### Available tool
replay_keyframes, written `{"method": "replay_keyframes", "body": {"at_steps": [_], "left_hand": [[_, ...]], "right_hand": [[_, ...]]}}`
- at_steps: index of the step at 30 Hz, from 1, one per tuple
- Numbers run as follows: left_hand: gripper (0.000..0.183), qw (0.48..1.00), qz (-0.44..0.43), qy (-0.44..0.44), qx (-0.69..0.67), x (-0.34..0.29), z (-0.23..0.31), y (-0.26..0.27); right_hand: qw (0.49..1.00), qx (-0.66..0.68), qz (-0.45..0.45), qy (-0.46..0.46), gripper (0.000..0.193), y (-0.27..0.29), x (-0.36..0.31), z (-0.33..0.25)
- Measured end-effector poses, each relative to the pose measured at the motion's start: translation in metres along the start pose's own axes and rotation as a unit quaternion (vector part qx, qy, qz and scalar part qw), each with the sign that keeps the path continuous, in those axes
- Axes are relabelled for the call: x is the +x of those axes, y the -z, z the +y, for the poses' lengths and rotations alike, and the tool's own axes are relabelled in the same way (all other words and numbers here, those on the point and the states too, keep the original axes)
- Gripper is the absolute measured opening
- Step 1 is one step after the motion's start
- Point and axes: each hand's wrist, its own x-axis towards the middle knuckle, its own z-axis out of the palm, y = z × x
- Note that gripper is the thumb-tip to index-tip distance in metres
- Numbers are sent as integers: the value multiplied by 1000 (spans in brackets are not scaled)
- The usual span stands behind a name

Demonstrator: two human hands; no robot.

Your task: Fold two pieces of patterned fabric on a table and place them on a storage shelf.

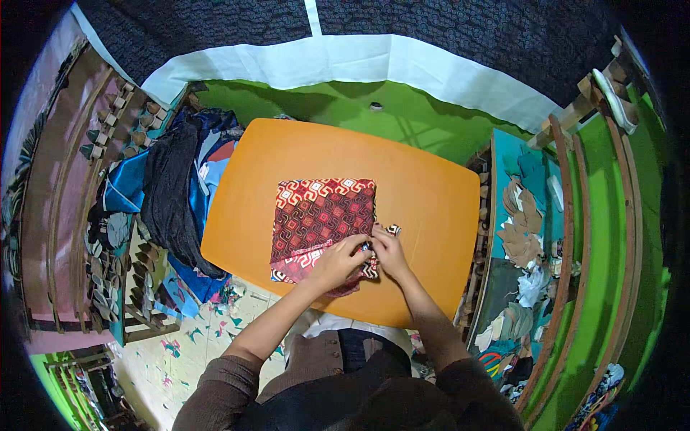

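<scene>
A folded piece of dark red patterned cloth (323, 215) lies on the orange table (424, 187), with a lighter red and cream band along its far edge. Its near left part is turned over and shows a paler underside. My left hand (343, 262) is closed on the cloth near its right edge, fingers bent. Close beside it, my right hand (389, 253) pinches at the same edge. A small black and cream patterned bit of cloth (392, 230) sticks out past the right fingers. Something small and dark shows between the fingertips, too small to name.
Dark and blue fabrics (172, 201) are heaped left of the table. Shelves with shoe-shaped pieces stand farther left. At right, a bench (507, 237) carries brown cut pieces and scraps beside a wooden rack (564, 287). Scraps litter the floor (208, 345) at lower left.
</scene>
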Motion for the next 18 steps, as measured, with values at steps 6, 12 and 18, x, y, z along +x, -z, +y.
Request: {"method": "replay_keyframes", "body": {"at_steps": [6,12,18], "left_hand": [[34,983,-173,-41,-47,1,-4,-26],[48,988,11,152,17,4,-23,1],[49,951,-5,238,196,-8,-125,21]], "right_hand": [[985,-70,155,-36,31,12,-15,3],[924,-230,298,-63,54,-10,11,-28],[927,-364,69,52,52,-79,67,-64]]}}
